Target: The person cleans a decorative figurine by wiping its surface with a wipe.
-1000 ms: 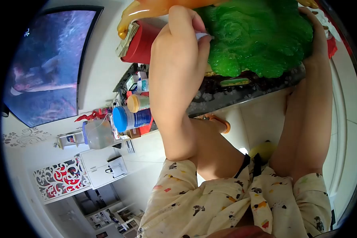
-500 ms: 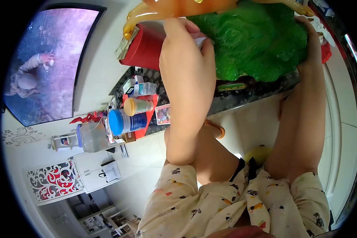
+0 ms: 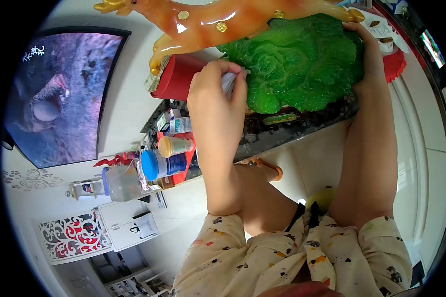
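Observation:
A large green cabbage-shaped ornament (image 3: 302, 64) with a shiny, ruffled surface sits on a dark base at the top of the head view. At its left edge, my left hand (image 3: 215, 86) pinches a crumpled white cloth (image 3: 228, 81) between thumb and fingers, the cloth meeting the green leaves. My right hand (image 3: 365, 52) grips the ornament's right side, its fingers partly hidden behind the rim. Across the top of the cabbage lies a glossy orange animal figure (image 3: 203, 24) with gold coin marks. Behind my left hand stands a red cylinder-like container (image 3: 178, 76).
The ornament stands on a black patterned counter (image 3: 267, 141). Further left along it are a blue-lidded tub (image 3: 163, 165), a yellow-lidded jar (image 3: 176, 146) and a clear jar (image 3: 123, 183). A screen (image 3: 64, 99) hangs on the wall; a red item (image 3: 394, 67) lies at right.
The view has shifted, showing more of the orange figure. My left hand, still pinching the cloth, has moved lower along the cabbage's left edge. My right hand stays on its right side.

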`<action>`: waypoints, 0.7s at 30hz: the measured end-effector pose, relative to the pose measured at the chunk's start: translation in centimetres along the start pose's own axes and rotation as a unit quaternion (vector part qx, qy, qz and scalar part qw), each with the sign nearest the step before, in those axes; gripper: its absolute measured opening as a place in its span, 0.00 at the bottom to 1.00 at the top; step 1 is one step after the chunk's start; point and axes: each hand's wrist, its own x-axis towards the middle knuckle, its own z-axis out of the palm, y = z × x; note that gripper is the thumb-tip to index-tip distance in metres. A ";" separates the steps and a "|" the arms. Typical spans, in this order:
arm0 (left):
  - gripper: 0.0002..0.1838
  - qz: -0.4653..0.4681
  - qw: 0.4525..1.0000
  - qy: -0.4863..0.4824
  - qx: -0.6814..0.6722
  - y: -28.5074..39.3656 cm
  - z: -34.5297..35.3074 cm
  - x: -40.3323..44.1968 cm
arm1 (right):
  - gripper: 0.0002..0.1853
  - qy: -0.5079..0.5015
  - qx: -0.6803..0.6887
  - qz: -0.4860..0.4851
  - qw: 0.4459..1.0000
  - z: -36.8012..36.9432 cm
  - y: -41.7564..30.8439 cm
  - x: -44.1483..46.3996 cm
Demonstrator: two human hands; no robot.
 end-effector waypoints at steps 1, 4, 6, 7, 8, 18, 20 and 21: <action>0.06 0.010 1.000 -0.008 -0.004 -0.1 -0.2 0.0 | 0.14 -0.007 0.001 -0.001 1.000 -0.1 0.1 0.1; 0.06 0.025 0.999 -0.019 -0.024 -0.3 -0.6 0.1 | 0.14 0.012 0.002 -0.001 1.000 0.1 0.3 0.0; 0.07 0.018 0.998 -0.014 -0.051 -0.3 -0.2 0.3 | 0.14 0.020 0.002 -0.001 1.000 0.3 0.4 0.0; 0.07 0.002 0.998 -0.016 -0.066 -0.2 -0.2 0.4 | 0.14 0.016 0.003 -0.002 1.000 0.2 0.4 0.0; 0.07 -0.013 0.996 -0.019 -0.082 -0.1 -0.1 0.5 | 0.14 0.013 0.004 -0.003 1.000 0.1 0.4 0.1; 0.10 0.103 0.993 -0.049 -0.027 -0.9 -0.5 1.0 | 0.19 0.035 -0.015 0.000 0.999 -0.7 0.4 0.7; 0.11 0.124 0.987 -0.062 -0.087 -1.8 -0.5 1.3 | 0.18 0.036 -0.022 -0.005 0.999 -1.1 0.4 1.0; 0.12 0.133 0.982 -0.068 -0.116 -2.0 -0.5 1.4 | 0.18 0.032 -0.026 -0.004 0.999 -1.2 0.3 1.2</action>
